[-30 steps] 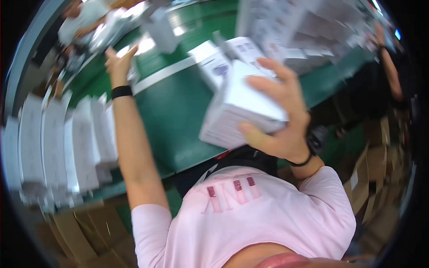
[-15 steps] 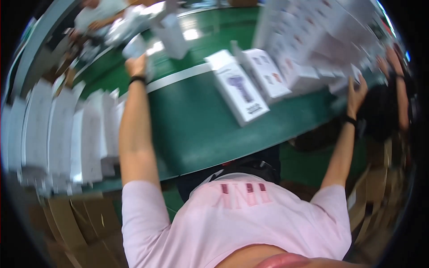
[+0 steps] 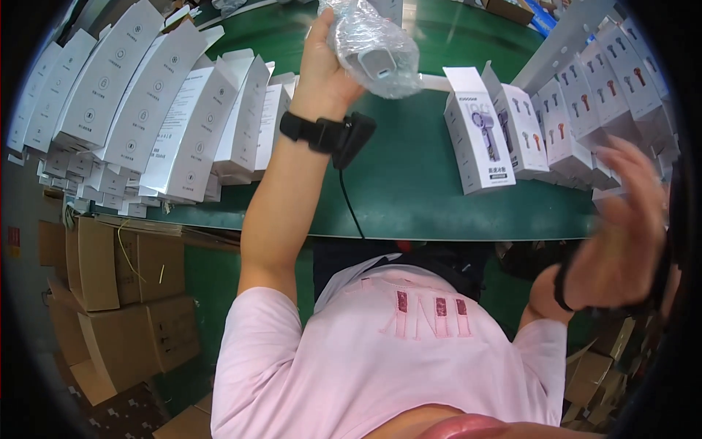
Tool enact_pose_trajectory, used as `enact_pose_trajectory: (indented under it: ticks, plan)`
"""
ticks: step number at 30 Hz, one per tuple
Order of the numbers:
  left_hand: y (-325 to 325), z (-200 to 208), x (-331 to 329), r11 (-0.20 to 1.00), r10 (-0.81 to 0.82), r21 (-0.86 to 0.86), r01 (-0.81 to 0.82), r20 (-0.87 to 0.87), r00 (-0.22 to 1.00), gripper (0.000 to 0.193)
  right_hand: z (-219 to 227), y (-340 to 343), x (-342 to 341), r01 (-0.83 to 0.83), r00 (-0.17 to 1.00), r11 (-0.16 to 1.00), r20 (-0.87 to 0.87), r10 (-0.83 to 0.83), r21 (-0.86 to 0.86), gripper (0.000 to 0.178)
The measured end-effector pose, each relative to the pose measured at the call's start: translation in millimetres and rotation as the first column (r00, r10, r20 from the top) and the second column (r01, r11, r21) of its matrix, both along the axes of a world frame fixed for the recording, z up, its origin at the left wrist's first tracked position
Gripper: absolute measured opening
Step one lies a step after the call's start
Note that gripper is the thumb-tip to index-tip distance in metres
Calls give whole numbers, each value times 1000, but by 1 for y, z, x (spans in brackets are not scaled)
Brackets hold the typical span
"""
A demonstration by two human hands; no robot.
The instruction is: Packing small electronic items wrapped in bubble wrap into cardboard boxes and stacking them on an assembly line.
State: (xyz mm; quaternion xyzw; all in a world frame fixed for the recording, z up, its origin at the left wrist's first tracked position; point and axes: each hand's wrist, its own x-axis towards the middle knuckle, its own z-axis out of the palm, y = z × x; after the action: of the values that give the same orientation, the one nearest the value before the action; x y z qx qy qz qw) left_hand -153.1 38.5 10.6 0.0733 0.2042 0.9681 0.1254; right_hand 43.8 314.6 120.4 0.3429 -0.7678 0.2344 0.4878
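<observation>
White boxes [image 3: 186,135] are crowding the green surface's [image 3: 409,186] left and right edges; the left hand [image 3: 325,72] is gripping one bubble-wrapped bundle [image 3: 376,55], the right hand [image 3: 621,230], blurred, is hanging open.

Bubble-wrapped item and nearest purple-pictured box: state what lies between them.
In the head view, green tabletop and a white strip show between the bubble-wrapped item in the left hand and the purple-pictured box.

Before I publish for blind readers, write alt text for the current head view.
The left hand holds a plastic-wrapped item above a green table; the right hand is blurred at right. White cartons stand at left, cartons picturing handheld devices at right.
</observation>
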Motion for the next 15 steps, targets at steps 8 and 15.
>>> enact_pose_trajectory:
  ticks: [8, 15]
  plan:
    - [12, 20, 116, 991, 29, 127, -46, 136, 990, 39, -61, -124, -54, -217, 907, 958, 325, 268, -186, 45]
    - [-14, -4, 117, 973, 129, 191, -126, -6, 992, 34, -64, -145, -49, -315, 891, 949, 343, 297, -4, 48]
